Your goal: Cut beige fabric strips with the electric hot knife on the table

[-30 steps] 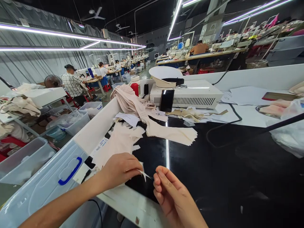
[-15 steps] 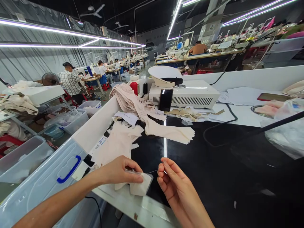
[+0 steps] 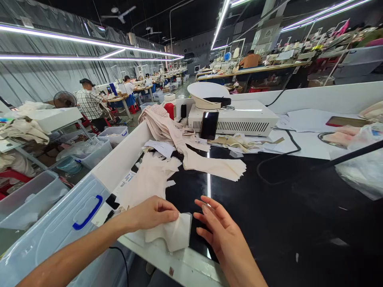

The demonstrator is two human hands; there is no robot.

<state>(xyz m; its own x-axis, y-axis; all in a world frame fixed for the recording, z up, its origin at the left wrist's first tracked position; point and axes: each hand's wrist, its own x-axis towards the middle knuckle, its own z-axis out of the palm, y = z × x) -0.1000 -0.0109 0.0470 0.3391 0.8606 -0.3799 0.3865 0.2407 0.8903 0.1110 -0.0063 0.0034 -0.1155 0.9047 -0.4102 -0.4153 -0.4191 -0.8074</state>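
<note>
My left hand [image 3: 158, 215] pinches a cream fabric piece [image 3: 176, 235] between thumb and fingers, near the table's front edge. A strip of clear, see-through material shows along the right edge of that piece. Just to the right, my right hand [image 3: 221, 227] has its fingers apart, close to the fabric's edge but not touching it. Whether anything small clings to its fingertips is too fine to make out. Under and beyond my left hand lies a loose pile of cream fabric pieces [image 3: 146, 175].
Long cream fabric strips [image 3: 215, 165] drape over the black tabletop [image 3: 269, 215]. Behind stand a white machine box [image 3: 233, 119], a phone [image 3: 209, 125] and thread cones [image 3: 169, 111]. A black cable [image 3: 295, 139] loops at right. A lidded plastic bin [image 3: 68, 239] stands at left.
My right hand's fingers have spread from a pinch. The fabric piece in my left hand now shows more of its surface and hangs lower, covering most of the clear material.
</note>
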